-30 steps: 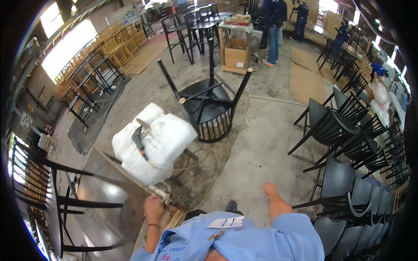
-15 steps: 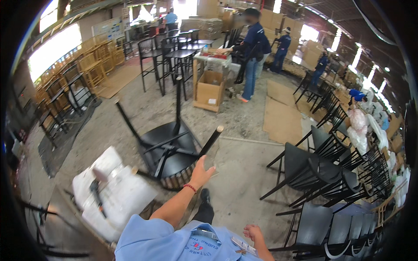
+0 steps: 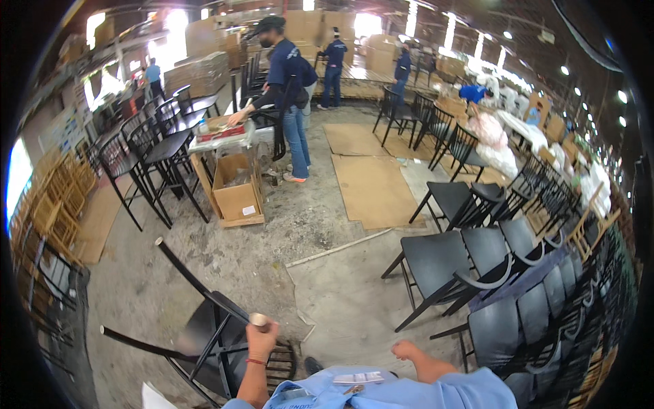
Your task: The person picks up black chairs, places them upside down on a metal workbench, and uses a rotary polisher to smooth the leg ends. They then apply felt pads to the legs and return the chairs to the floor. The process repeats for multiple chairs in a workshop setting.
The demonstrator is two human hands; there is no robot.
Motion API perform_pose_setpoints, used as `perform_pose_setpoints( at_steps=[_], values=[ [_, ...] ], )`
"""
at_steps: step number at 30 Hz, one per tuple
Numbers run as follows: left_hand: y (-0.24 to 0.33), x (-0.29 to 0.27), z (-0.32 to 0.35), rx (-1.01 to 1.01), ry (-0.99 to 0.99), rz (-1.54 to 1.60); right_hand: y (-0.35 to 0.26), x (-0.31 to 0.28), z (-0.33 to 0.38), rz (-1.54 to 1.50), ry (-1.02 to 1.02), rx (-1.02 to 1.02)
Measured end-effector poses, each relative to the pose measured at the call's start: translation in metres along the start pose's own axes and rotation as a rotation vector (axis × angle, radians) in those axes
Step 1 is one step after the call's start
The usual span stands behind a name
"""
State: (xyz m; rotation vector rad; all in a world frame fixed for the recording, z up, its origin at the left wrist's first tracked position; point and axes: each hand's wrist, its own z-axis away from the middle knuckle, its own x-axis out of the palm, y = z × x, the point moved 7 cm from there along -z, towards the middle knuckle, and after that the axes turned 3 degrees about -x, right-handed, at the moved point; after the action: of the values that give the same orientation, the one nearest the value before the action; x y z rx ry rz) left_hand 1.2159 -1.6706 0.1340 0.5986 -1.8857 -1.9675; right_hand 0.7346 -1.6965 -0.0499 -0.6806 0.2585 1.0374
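White glare from far openings point(image 3: 368, 26), dim roof point(image 3: 524, 20), soft detail, fisheye-bent edges (corners black)

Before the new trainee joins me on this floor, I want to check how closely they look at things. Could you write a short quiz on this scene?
1. Which part of the upturned black chair does the person's left grip touch?
2. True or false: the right grip is on that same chair.
3. Fill in the missing word: the cardboard box sits ____ the top of the table where a co-worker in jeans reaches.

Key: 1. A leg, near its pale end. 2. False; it is clear of the chair. 3. Below.
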Motion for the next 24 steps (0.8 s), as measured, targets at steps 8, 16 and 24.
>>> perform_pose_setpoints(
  at_steps=[8,16,24],
  values=[
    [0.122,-0.135,-0.118,0.153,0.395,0.225,-0.146,0.019,-0.112,-0.024,-0.279,-0.305],
    [0.268,-0.108,-0.14,0.386,0.308,0.37,-0.263,-0.054,-0.144,-0.503,-0.432,-0.154],
    [0.429,0.043,-0.239,0.489,0.212,0.366,-0.295,-0.286,-0.285,-0.401,-0.036,-0.452]
  ],
)
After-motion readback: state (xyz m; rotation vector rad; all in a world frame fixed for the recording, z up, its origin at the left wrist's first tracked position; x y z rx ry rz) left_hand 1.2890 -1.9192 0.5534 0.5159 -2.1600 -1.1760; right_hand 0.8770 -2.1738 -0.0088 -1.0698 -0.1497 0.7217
